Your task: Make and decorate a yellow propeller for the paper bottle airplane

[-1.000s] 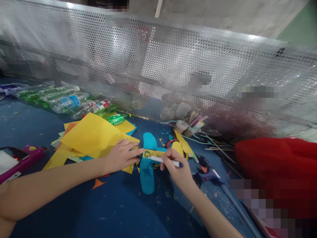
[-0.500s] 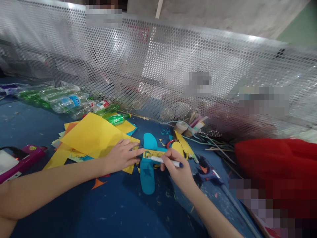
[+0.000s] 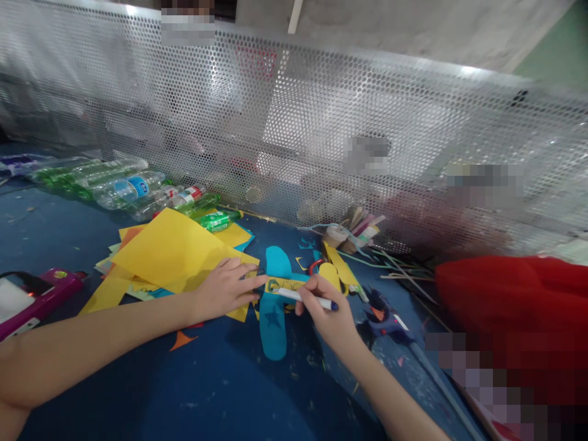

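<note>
My right hand is closed around a white marker with a blue cap, its tip on a yellow paper strip that lies across a teal paper cut-out. My left hand rests flat with fingers stretched out, its fingertips pressing the left end of the strip. Yellow paper sheets lie under and behind the left hand. The blue table carries all of this.
Plastic bottles lie along the perforated metal screen. A pink device sits at the left edge. Tape rolls and sticks stand behind the cut-out. A dark glue gun lies right of my hand. Red fabric fills the right.
My right hand and the marker have shifted very slightly to the left along the strip. The left hand has stayed still.
</note>
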Action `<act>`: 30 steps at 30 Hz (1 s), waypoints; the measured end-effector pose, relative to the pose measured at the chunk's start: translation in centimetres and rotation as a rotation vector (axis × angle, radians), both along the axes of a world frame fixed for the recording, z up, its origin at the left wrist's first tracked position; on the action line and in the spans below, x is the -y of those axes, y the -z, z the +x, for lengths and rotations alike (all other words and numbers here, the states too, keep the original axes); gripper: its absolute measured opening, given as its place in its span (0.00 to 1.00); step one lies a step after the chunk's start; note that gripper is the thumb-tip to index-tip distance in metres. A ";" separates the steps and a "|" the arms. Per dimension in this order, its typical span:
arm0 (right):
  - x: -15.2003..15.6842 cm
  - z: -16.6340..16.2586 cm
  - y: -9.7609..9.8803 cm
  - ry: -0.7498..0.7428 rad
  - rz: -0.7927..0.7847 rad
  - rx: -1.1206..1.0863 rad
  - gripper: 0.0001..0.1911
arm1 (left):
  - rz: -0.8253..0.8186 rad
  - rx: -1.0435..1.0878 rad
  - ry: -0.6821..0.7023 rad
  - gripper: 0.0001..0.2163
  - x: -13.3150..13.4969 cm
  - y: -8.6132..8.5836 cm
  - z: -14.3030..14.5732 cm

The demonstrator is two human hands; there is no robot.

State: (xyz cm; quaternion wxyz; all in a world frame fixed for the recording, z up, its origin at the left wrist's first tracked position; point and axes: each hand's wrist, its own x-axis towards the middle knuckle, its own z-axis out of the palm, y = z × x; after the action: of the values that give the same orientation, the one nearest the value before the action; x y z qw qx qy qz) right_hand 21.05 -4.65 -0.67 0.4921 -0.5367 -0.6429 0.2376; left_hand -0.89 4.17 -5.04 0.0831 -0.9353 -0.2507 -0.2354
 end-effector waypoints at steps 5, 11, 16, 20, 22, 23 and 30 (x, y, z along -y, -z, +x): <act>0.0 0.0 0.1 -0.013 0.002 0.005 0.11 | 0.005 0.009 0.001 0.17 0.0 -0.1 0.0; -0.1 -0.1 0.2 0.003 0.016 -0.017 0.11 | -0.007 0.008 -0.004 0.18 0.0 0.0 0.0; 0.0 -0.1 0.2 -0.001 -0.003 0.009 0.12 | -0.010 0.004 -0.007 0.18 0.0 0.0 0.0; 0.0 -0.1 0.2 0.012 0.001 0.001 0.12 | -0.025 -0.003 -0.002 0.19 0.0 0.0 0.0; -0.1 -0.1 0.3 0.019 0.005 -0.017 0.12 | -0.026 -0.001 0.002 0.19 0.0 -0.1 0.0; -0.1 -0.1 0.3 0.017 0.008 -0.026 0.11 | -0.023 0.000 0.002 0.19 0.0 -0.1 0.0; -0.1 -0.2 0.1 0.033 0.011 -0.019 0.11 | -0.010 0.006 -0.008 0.18 0.0 0.1 0.0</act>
State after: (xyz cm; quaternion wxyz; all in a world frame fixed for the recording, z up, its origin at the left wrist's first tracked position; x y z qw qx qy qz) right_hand 20.88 -4.56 -0.77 0.5051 -0.5422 -0.6305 0.2309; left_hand -0.89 4.18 -5.11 0.0784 -0.9341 -0.2556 -0.2366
